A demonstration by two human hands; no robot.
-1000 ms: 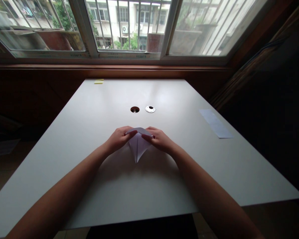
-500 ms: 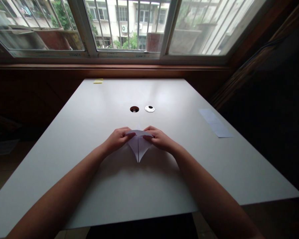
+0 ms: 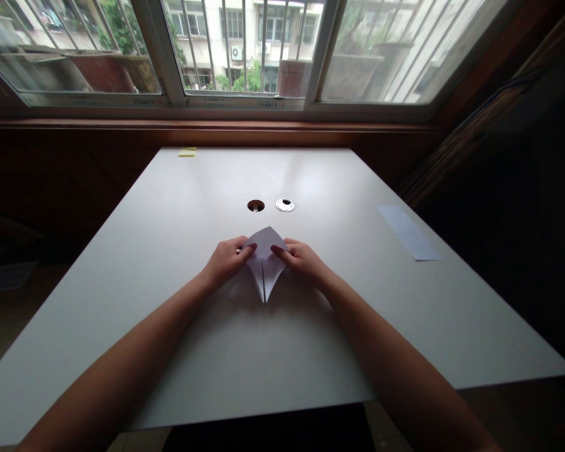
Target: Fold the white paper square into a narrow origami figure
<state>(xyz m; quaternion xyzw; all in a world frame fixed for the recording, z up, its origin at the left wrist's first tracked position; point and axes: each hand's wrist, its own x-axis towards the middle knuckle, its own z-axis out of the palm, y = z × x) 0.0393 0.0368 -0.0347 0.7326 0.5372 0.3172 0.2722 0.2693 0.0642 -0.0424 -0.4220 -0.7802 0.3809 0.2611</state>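
A folded sheet of white paper [image 3: 265,248] is held between my two hands above the middle of the white table. Its upper flap forms a point at the far end, and two narrow points with a slit between them face me. My left hand [image 3: 230,258] grips its left edge, thumb on top and fingers mostly hidden behind. On the right edge, my right hand [image 3: 304,258] pinches the paper the same way, thumb on the upper face.
Beyond the paper, the white table [image 3: 216,364] has a round hole [image 3: 255,206] with a silver ring cover [image 3: 285,205] beside it. A pale paper strip [image 3: 409,233] lies at the right edge, yellow tape [image 3: 187,152] at the far left corner. A barred window [image 3: 240,50] stands behind.
The far flap of the folded paper, bent over toward me before, now stands up and spreads out in a point. Both hands keep hold with thumbs on it. The view has shifted slightly.
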